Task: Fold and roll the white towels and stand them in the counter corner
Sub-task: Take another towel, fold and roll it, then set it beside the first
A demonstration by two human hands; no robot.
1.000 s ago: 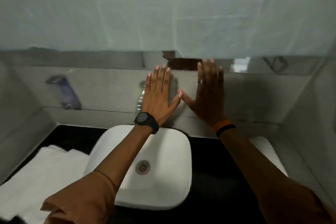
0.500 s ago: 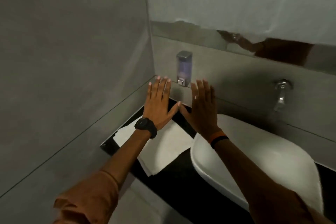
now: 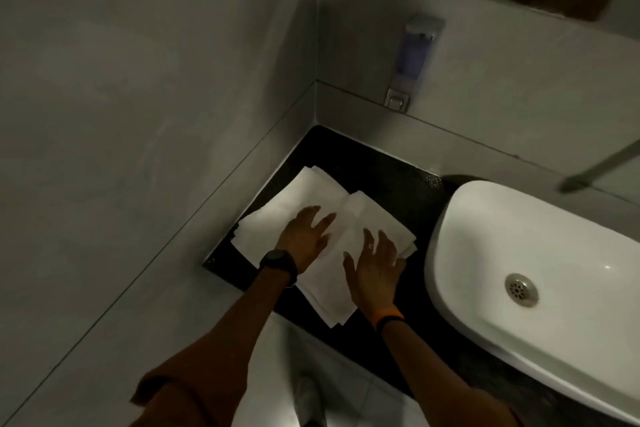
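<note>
Two flat stacks of white towels lie side by side on the black counter [image 3: 367, 163] near the wall corner. My left hand [image 3: 304, 236], with a black watch on the wrist, rests flat with fingers spread on the left towel stack [image 3: 298, 198]. My right hand [image 3: 377, 267], with a ring and an orange-and-black band, lies flat with fingers apart on the right towel stack [image 3: 367, 218]. Neither hand grips the cloth. The lower part of the right stack hangs slightly past the counter's front edge.
A white basin [image 3: 540, 253] with a metal drain [image 3: 521, 289] sits on the counter to the right. A soap dispenser [image 3: 412, 59] hangs on the back wall above the corner. Grey tiled walls close in on the left and behind. Floor tiles show below the counter edge.
The view swung down and left from the mirror and wall to the counter. Both hands dropped from raised, palms out, onto the towels.
</note>
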